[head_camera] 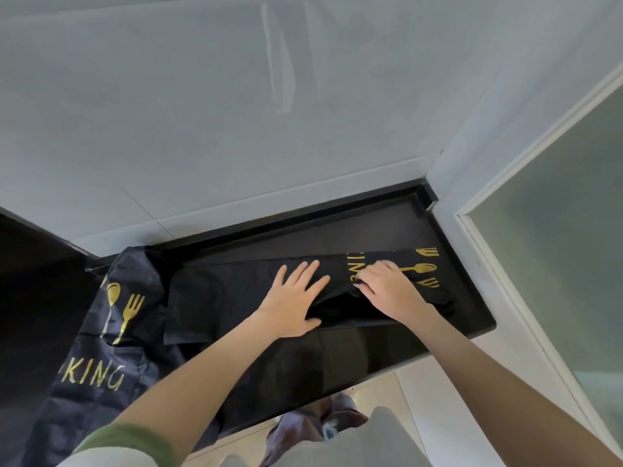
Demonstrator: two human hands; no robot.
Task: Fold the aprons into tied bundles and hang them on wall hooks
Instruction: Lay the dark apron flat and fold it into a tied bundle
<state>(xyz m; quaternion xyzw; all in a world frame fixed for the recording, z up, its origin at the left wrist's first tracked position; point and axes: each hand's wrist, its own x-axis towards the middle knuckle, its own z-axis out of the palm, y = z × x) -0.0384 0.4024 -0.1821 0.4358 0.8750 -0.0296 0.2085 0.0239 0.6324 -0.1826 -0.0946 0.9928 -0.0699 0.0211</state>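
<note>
Sleeve [135,439] nearest. My left hand [296,298] is flat, fingers spread, pressing the folded apron [219,298] on the desk [337,358]. My right hand [384,284] pinches a fold by the gold print [418,267]. Mid-fold, I'd say: not tied. Second apron [101,348] draped at left, unfolded. No hooks in view.

A black fabric apron [236,294], folded into a long narrow band, lies flat across the middle of the frame. It runs left to right and rises slightly toward the right. Its right end shows gold spoon and fork prints and gold letters. A dark blue fabric apron [101,335] lies unfolded and rumpled at lower left, printed with a gold spoon, a fork and "KING". The band's left end touches it.
</note>
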